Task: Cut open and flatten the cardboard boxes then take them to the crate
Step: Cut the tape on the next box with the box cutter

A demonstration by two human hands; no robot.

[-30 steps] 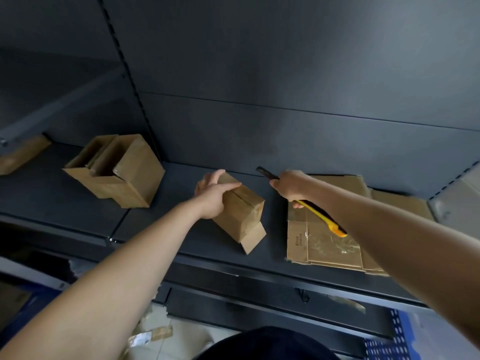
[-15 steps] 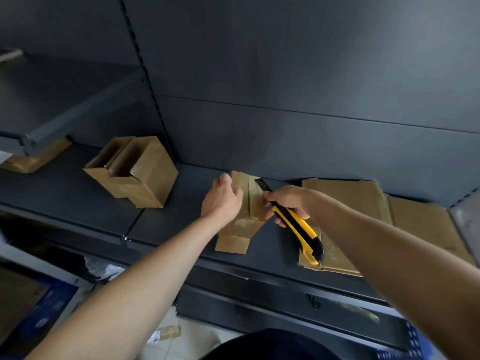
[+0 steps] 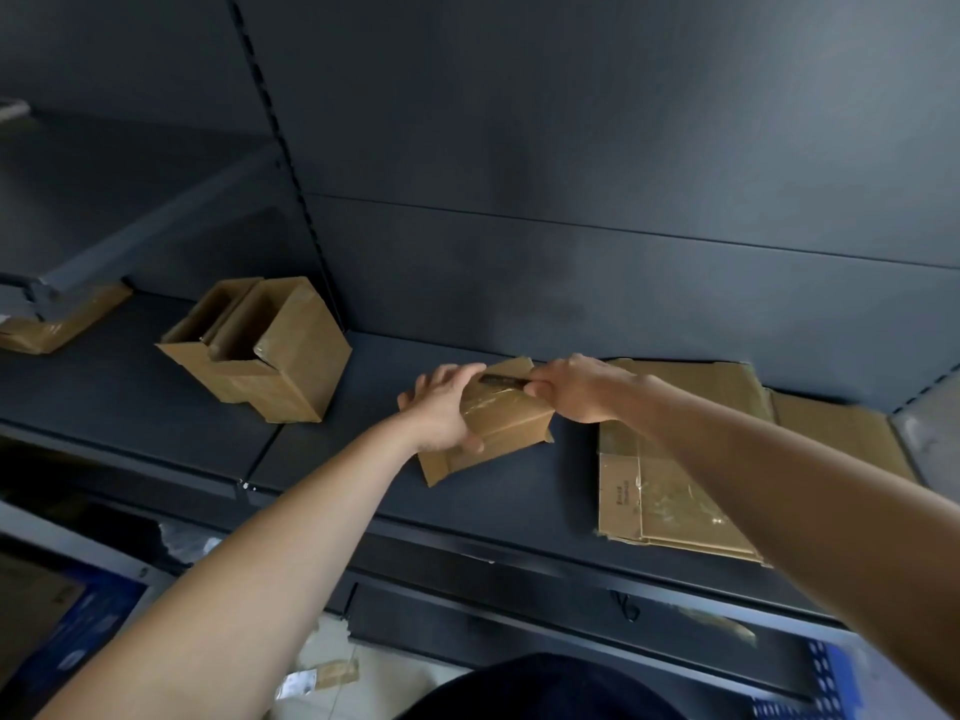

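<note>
A small taped cardboard box [image 3: 511, 418] lies tilted on the dark shelf [image 3: 363, 459], in the middle of the view. My left hand [image 3: 441, 407] grips its left end, thumb at the front and fingers over the top. My right hand [image 3: 576, 389] holds the box cutter, whose dark blade end [image 3: 501, 379] lies along the box's taped top seam. The cutter's yellow handle is hidden inside my hand. To the right lies a pile of flattened cardboard [image 3: 670, 491]. Two open boxes [image 3: 260, 350] stand together at the left.
A flat taped cardboard piece [image 3: 57, 319] lies at the far left under a shelf bracket. The shelf's grey back panel [image 3: 571, 252] rises right behind the box. Below the shelf are a blue-edged carton [image 3: 62, 621], tape scraps on the floor [image 3: 322, 678] and a blue perforated crate corner [image 3: 831, 683].
The box has been tipped so its taped seam faces up. My right hand has moved up to the box's right end, and the blade now lies along the seam; the yellow handle is no longer visible.
</note>
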